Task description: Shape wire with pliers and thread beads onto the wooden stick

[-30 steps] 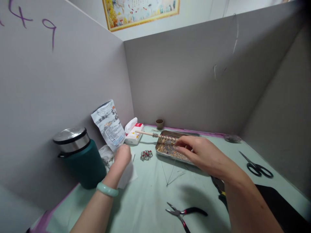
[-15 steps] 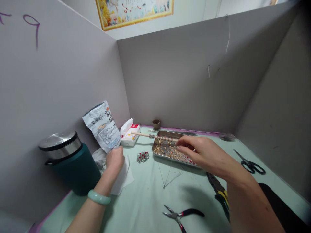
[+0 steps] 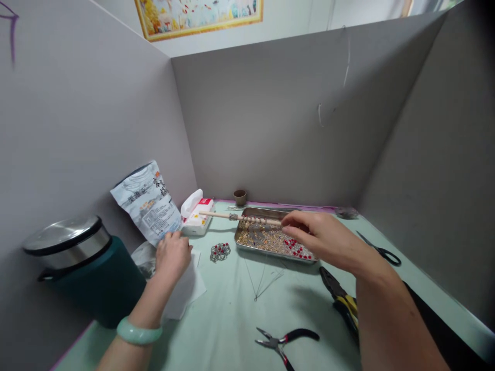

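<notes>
My right hand (image 3: 319, 234) pinches the right end of a thin wooden stick (image 3: 216, 214). Wire with small beads is coiled along the stick, which lies level above a metal tray (image 3: 247, 248). Loose gold-coloured and red beads (image 3: 297, 248) cover the tray's floor. On the left, my left hand (image 3: 173, 256) hovers over or rests on white paper (image 3: 185, 293), below a printed pouch (image 3: 149, 201). Its fingers look loosely parted, with the tips partly hidden; I see nothing held in them. A small heap of wire rings with red beads (image 3: 220, 252) lies between hand and tray.
A teal flask (image 3: 104, 281) stands at far left, near a tissue pack (image 3: 198, 216). Round-nose-type pliers (image 3: 275, 341), larger yellow-and-black pliers (image 3: 340, 296) and scissors (image 3: 381, 250) lie around. Thin wires (image 3: 260, 288) lie before the tray. Grey partitions (image 3: 266, 123) enclose the table.
My view has swung slightly to the right. My left hand has loosened from a closed shape, its fingers now showing beside the pouch. My right hand still holds the stick over the tray.
</notes>
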### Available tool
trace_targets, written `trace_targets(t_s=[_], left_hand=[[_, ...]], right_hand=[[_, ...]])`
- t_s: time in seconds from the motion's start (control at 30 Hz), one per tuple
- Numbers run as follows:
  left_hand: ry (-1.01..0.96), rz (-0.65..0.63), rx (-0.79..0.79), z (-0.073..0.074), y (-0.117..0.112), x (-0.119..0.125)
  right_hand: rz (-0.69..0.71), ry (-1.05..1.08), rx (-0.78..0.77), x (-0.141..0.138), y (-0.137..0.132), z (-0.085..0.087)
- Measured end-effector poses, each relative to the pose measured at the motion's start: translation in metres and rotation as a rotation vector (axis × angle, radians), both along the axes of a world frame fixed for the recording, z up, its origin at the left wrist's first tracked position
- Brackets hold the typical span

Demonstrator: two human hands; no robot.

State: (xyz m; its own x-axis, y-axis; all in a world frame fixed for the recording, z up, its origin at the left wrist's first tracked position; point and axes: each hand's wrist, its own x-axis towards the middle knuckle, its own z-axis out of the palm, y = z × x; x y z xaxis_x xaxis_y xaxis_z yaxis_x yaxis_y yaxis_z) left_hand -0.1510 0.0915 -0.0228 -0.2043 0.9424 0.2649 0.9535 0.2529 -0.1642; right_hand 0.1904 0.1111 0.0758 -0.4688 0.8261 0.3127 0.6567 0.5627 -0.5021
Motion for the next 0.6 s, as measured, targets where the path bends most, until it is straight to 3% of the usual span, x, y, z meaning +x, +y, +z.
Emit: trace_targets(t_s=[0.13,0.23,0.37,0.5,0.6], left_hand=[[-0.035,-0.086,0.056,0.001,-0.003,0.007],[-0.177,-0.286,0.093,0.003,-0.003,0.026],[-0.378,-0.572,0.010,0.007,0.000,0.061],[-0.410,-0.632,-0.019,0.003,0.007,0.086],[-0.394,-0.617,-0.050,-0.004,0.010,0.101]], right_hand=[[-0.028,-0.030,0.017,-0.002,0.006,-0.002],[-0.001,-0.019,-0.021,-0.013,0.021,-0.016],[0.084,-0.092,-0.184,-0.041,0.049,-0.047],[0.280,-0.133,-0.269,-0.066,0.073,-0.068],[0.204,-0.089,-0.352,-0.069,0.091,-0.078]])
